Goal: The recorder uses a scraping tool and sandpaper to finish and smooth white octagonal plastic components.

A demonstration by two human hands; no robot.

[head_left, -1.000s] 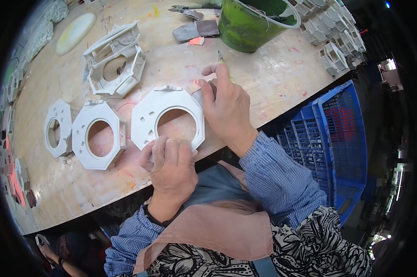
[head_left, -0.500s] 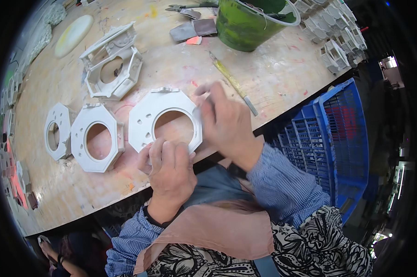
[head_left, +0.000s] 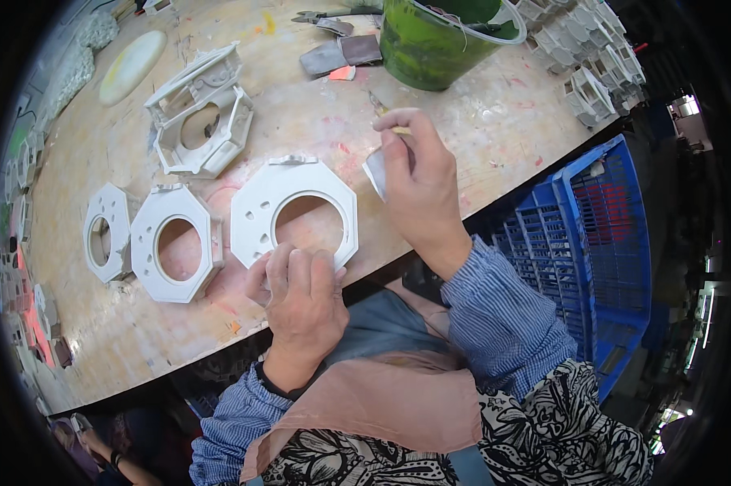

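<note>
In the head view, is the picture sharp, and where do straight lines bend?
Head view: the centre is sharp, with even, soft light and no strong glare; the table edge and blue crate curve near the rim; the corners are black; the right hand looks slightly blurred.

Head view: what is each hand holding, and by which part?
Left hand presses the near edge of the white octagonal plate. Right hand pinches a thin yellow-handled tool near its upper end; a small grey piece sits under its fingers.

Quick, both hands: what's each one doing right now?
Left hand: closed, pressing down the octagonal plate.
Right hand: closed, holding a thin tool.
</note>
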